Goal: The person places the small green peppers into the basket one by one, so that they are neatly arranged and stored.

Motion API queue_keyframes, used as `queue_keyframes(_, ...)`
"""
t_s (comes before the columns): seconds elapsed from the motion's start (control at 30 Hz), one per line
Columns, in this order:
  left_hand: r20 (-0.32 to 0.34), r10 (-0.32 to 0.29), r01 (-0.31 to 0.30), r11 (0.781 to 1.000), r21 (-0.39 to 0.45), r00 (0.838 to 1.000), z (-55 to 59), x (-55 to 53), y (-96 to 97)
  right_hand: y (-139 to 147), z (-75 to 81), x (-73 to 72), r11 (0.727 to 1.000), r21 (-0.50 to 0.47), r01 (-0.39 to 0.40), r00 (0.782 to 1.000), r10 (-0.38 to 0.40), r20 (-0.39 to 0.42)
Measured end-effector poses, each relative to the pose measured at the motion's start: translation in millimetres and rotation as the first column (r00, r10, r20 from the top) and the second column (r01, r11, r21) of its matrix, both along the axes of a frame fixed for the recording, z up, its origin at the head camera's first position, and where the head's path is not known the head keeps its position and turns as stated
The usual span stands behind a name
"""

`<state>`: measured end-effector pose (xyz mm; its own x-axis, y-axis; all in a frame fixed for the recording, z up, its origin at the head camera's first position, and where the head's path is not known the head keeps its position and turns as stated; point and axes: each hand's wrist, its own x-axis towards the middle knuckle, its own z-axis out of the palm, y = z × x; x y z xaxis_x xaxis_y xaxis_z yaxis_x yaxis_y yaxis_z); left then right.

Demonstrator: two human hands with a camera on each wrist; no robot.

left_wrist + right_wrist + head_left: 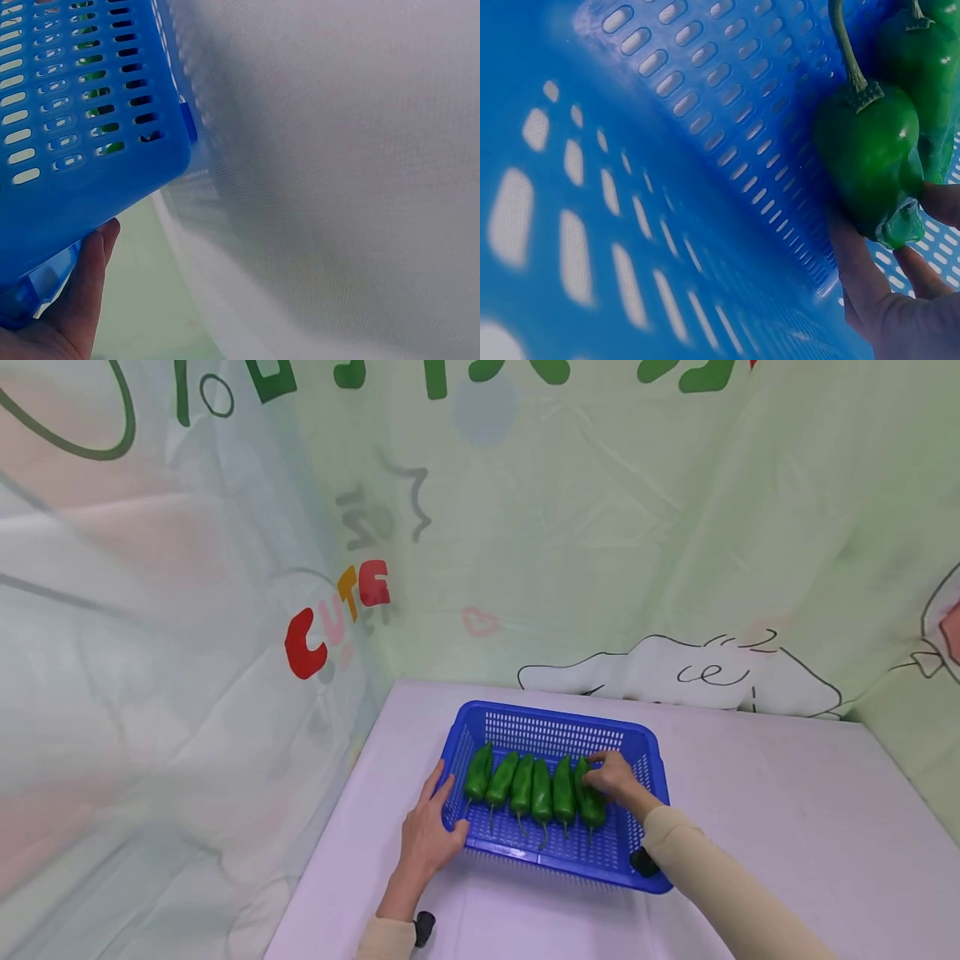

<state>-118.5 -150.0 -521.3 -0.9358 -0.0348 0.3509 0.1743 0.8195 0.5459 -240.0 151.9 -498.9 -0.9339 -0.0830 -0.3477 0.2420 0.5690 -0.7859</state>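
Observation:
Several long green peppers point(521, 785) lie side by side in a blue plastic basket point(570, 864), their stems toward the near side. My right hand point(611, 774) reaches over the basket's right side and pinches the rightmost pepper point(592, 810) near its far end. Close up in the right wrist view, that pepper point(870, 157) sits between thumb and fingers, with a neighbouring pepper point(930, 82) beside it. At the basket's near left corner, my left hand point(429, 837) holds the rim. In the left wrist view, its fingers point(94, 277) show against the outside of the rim.
The basket stands on a table with a pale cloth point(757, 793). Printed curtains point(600, 527) hang behind the table and along its left side. A black wrist device point(424, 928) is on the left wrist, another black device point(643, 862) by the right.

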Motion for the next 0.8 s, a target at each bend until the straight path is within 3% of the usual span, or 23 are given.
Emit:
queue_keyframes(0.47, 0.027, -0.012, 0.012, 1.000, -0.004, 1.000, 0.7, -3.5, -2.3, -0.6, 4.8, -4.0, 0.997, 0.058, -0.048, 0.999, 0.048, -0.001)
queue_keyframes(0.8, 0.052, -0.021, 0.024, 0.999, -0.045, 0.998, 4.0, -5.9, -5.0, -1.6, 11.7, -4.5, 0.998, 0.045, -0.051, 0.999, 0.052, -0.009)
